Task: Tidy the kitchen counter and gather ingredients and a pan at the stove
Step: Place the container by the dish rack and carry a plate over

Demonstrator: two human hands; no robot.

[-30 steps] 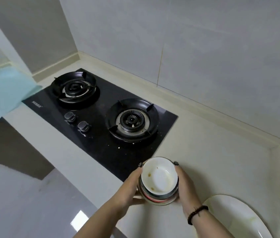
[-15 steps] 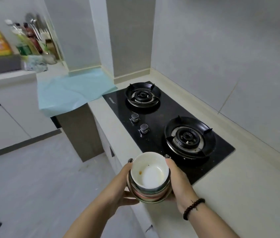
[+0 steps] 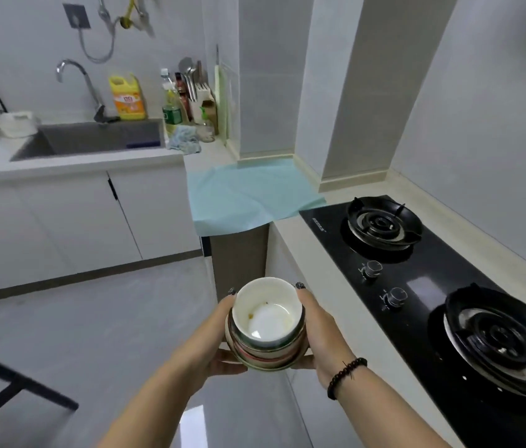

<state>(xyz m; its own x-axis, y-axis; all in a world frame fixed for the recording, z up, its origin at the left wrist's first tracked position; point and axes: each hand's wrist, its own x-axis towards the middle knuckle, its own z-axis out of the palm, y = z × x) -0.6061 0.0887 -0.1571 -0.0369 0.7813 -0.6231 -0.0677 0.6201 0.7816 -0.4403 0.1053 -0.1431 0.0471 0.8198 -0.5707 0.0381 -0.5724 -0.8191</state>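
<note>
A stack of bowls [image 3: 268,324] is held in the air between both hands, left of the counter's edge and over the floor. The top bowl is white with food specks inside; the lower ones show metal and reddish rims. My left hand [image 3: 223,337] cups the stack's left side and underside. My right hand [image 3: 316,331], with a dark bead bracelet on the wrist, grips the right side. The black two-burner stove [image 3: 429,286] lies on the counter to the right, with nothing on its burners.
A sink [image 3: 93,140] with a tap sits on the far counter at left. Beside it stand a yellow detergent jug [image 3: 127,98], bottles [image 3: 173,105] and a utensil holder [image 3: 198,95]. A light blue cloth [image 3: 248,195] covers the corner counter. A black frame [image 3: 22,386] crosses the lower left.
The view has swung left from the stove toward the sink. The bowl stack, held in both hands, has come off the counter and now hangs over the floor.
</note>
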